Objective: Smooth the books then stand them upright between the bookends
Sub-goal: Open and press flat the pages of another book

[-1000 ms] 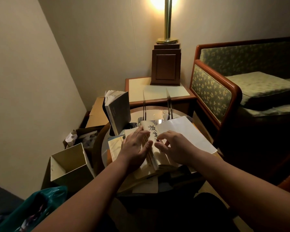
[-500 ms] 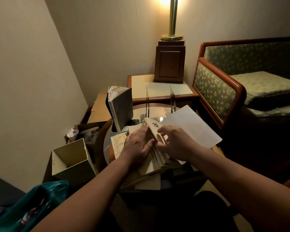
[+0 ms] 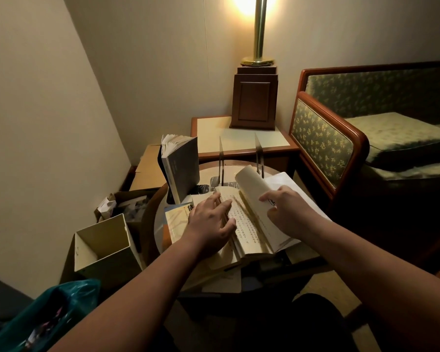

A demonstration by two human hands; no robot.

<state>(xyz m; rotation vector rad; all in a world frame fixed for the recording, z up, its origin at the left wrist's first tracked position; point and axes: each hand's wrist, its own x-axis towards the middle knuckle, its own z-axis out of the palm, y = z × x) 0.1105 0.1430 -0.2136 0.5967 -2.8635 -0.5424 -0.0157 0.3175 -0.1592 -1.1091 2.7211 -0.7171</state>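
- On the round wooden-rimmed tabletop (image 3: 230,172), near its front edge, an open cream-paged paperback book (image 3: 249,226) lies flat with its printed columns facing up, on top of other loose books and papers.
- The left hand (image 3: 210,224) lies flat on the left page, fingers straight and together, pressing it down.
- The right hand (image 3: 287,212) grips a thick sheaf of the right-hand pages, which curls up and over in an arch above the spine.
- Behind the open book two thin upright bookends (image 3: 221,161) stand apart on the tabletop, with nothing upright in the gap between them.
- A grey-covered book (image 3: 183,168) stands upright just left of the bookends, outside them, its page edges fanned at the top.
- A white sheet of paper (image 3: 288,182) lies under the right hand's side of the open book.
- Beyond the tabletop stands a wooden side table (image 3: 241,141) carrying a brass lamp on a dark wooden base (image 3: 254,97).
- An open cream cardboard box (image 3: 104,247) sits on the floor to the left.
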